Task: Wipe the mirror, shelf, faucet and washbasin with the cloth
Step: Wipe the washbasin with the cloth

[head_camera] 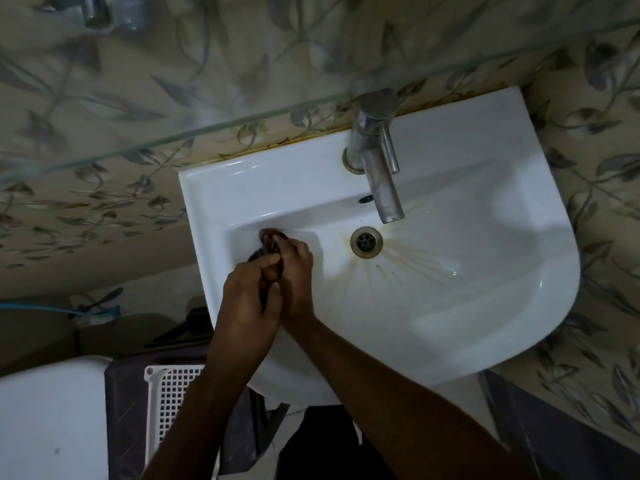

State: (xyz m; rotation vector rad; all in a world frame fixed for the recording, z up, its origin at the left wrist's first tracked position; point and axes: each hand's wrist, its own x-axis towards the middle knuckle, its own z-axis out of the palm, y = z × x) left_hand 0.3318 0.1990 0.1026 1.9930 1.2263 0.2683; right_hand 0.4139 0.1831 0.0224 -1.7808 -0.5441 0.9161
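A white washbasin fills the middle of the view, with yellowish stains around its drain. A metal faucet stands at its back rim, spout over the bowl. Both hands meet over the bowl's left side. My left hand and my right hand are squeezed together on a small dark brown cloth, bunched up, its end sticking out beyond the fingers. A glass shelf crosses above the basin. The mirror is out of view.
Leaf-patterned tiles cover the wall. A white perforated basket sits lower left on a dark bag, beside a white toilet cistern. A metal holder and a glass cup stand at the top left. A blue hose runs at left.
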